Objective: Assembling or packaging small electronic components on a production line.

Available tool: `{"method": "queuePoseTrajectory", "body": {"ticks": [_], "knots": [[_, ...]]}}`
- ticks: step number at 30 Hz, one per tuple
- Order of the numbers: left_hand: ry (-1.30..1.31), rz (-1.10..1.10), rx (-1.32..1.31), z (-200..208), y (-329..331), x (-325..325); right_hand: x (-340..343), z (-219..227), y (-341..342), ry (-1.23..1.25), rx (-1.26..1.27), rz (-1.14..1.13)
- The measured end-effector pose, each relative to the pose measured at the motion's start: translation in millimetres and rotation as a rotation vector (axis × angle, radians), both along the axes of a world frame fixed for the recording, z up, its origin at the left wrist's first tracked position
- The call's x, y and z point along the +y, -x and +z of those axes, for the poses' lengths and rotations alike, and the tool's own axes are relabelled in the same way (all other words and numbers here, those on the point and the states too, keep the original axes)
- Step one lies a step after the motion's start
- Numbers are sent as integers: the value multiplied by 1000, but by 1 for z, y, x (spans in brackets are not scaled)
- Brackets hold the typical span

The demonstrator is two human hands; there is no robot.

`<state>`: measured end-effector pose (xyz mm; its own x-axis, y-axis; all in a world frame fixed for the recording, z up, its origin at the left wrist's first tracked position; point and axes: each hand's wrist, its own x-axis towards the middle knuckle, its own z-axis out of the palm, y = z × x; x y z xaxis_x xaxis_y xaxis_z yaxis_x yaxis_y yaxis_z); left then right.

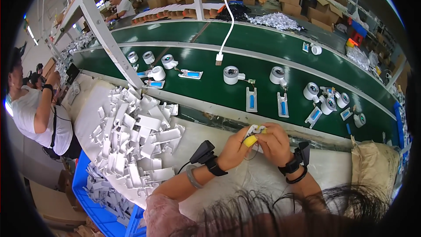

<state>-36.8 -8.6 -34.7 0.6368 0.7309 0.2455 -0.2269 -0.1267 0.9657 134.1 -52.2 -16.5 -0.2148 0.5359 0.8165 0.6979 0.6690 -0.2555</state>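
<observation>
My left hand [233,150] and my right hand [275,144] meet above the near side of the worktable, fingers pinched together. Between them is a small white plastic part [253,130], mostly hidden by the fingers. Yellow patches [250,141] show at the fingertips; I cannot tell whether they cover the fingers or belong to the part. A thin dark wire curves down below the hands. To the left of my hands lies a large heap of loose white plastic housings [140,136]. Both wrists carry black straps with a dark device.
Beyond my hands runs a green conveyor belt [210,92] bearing several round white units [231,75] wired to small plates with blue cylinders. A blue bin [83,180] of white parts stands lower left. A brown sack [375,166] sits right. A white cable [228,26] hangs ahead. Co-workers are left.
</observation>
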Motion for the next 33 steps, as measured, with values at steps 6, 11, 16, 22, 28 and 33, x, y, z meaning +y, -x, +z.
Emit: {"method": "queuePoseTrajectory", "body": {"ticks": [6, 11, 16, 22, 28, 33], "knots": [[-91, 115, 59, -5, 2, -1, -1, -3, 6, 30, -4, -14], [-193, 161, 114, -6, 6, 3, 1, -5, 10, 31, -29, -20], [-274, 178, 113, -10, 6, 10, 3, -11, 9, 42, -37, -51], [-37, 20, 148, -9, 8, 18, 11, -18, 4, 56, -12, -28], [61, -151, 135, -8, 8, 19, 9, -16, 0, 46, -33, -19], [147, -203, 72, -4, 8, 16, 7, -7, -4, 69, -33, 29]]}}
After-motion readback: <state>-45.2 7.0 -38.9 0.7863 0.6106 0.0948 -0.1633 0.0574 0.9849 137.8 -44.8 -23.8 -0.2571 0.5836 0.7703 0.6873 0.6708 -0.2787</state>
